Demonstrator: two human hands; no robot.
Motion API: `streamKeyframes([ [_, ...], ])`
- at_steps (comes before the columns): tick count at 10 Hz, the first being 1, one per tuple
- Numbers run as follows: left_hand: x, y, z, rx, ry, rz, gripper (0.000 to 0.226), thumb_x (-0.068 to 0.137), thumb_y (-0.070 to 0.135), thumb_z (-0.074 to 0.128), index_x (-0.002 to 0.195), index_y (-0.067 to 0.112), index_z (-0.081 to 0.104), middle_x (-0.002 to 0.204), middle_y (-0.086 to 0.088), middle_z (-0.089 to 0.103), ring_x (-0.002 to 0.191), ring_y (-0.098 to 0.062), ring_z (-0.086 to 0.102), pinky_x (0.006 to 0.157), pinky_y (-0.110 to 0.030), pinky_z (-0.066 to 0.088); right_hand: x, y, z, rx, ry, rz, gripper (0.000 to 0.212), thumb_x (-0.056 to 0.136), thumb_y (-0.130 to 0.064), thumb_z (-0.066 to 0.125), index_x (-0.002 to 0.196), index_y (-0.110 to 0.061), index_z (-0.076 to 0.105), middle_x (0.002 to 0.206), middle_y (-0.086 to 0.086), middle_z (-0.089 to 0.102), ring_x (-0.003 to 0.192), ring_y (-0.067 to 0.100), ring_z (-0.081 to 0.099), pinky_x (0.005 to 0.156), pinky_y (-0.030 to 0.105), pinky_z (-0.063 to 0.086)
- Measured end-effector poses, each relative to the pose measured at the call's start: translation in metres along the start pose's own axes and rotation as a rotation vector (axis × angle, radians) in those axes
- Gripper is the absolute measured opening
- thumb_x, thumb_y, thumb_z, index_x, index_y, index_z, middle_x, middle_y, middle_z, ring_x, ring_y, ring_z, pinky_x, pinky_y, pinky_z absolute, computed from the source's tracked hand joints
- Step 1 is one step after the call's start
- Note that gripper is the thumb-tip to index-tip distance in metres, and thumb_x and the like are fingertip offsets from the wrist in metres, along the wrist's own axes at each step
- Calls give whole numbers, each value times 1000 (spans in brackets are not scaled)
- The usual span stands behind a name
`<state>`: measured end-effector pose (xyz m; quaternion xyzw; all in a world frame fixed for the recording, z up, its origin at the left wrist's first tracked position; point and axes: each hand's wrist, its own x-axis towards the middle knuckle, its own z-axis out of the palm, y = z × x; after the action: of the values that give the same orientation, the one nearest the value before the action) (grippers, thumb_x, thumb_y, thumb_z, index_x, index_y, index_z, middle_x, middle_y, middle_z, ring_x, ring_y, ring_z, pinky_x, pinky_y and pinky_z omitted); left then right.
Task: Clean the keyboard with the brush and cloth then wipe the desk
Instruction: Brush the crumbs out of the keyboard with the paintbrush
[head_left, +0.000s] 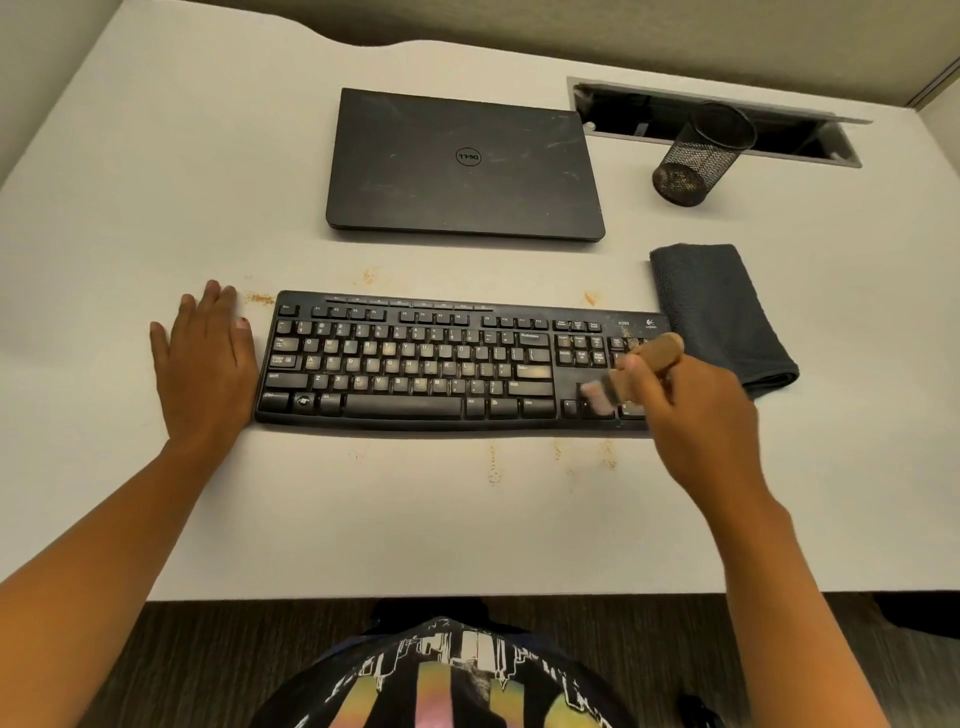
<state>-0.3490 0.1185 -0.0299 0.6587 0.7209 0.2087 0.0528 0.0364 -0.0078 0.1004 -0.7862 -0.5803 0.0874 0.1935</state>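
Observation:
A black keyboard (415, 364) lies across the middle of the white desk (467, 519), with dusty keys. My right hand (691, 415) grips a wooden-handled brush (649, 358) over the keyboard's right end; its blurred bristles touch the arrow keys. My left hand (208, 369) rests flat on the desk, fingers straight, against the keyboard's left edge. A folded dark grey cloth (717, 312) lies just right of the keyboard. Orange-brown crumbs (493, 467) are scattered on the desk in front of and behind the keyboard.
A shut black laptop (462, 166) lies behind the keyboard. A black mesh pen cup (696, 156) stands at the back right beside a cable slot (826, 148) in the desk. The desk's front edge is near my body.

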Motion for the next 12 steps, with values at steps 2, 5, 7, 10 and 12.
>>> streamKeyframes([
  [2, 0, 1, 0, -10, 0, -5, 44, 106, 23, 28, 148, 11, 37, 156, -9, 33, 147, -29, 23, 119, -49, 8, 4, -2, 3, 259, 3, 77, 35, 99, -32, 50, 67, -20, 59, 56, -2, 54, 50, 15, 46, 46, 25, 30],
  [5, 0, 2, 0, -16, 10, -1, 44, 106, 22, 29, 147, 10, 38, 156, -10, 35, 146, -29, 24, 119, -49, 8, 6, -8, 26, 316, 174, 40, 35, 101, -28, 48, 68, -18, 54, 56, -4, 53, 51, 13, 51, 49, 33, 43],
  [7, 0, 0, 0, -4, 14, 7, 44, 106, 22, 29, 147, 10, 39, 155, -11, 36, 145, -30, 25, 118, -51, 10, -10, -6, 44, 221, 295, -127, 31, 100, -20, 42, 77, -8, 59, 61, -4, 54, 50, 13, 50, 45, 36, 44],
  [10, 0, 1, -1, -16, 18, 4, 43, 106, 22, 29, 146, 10, 39, 155, -10, 36, 146, -29, 25, 118, -50, 8, -12, 0, 53, 288, 369, -176, 18, 95, -3, 53, 88, -1, 70, 72, 3, 67, 57, 12, 57, 52, 12, 42],
  [12, 0, 0, 0, -3, 16, 5, 44, 106, 23, 28, 147, 10, 38, 155, -10, 35, 146, -28, 24, 118, -50, 9, -24, 4, 49, 278, 427, -178, 16, 93, -3, 55, 94, 2, 70, 80, 7, 71, 67, 6, 59, 67, 1, 45],
])
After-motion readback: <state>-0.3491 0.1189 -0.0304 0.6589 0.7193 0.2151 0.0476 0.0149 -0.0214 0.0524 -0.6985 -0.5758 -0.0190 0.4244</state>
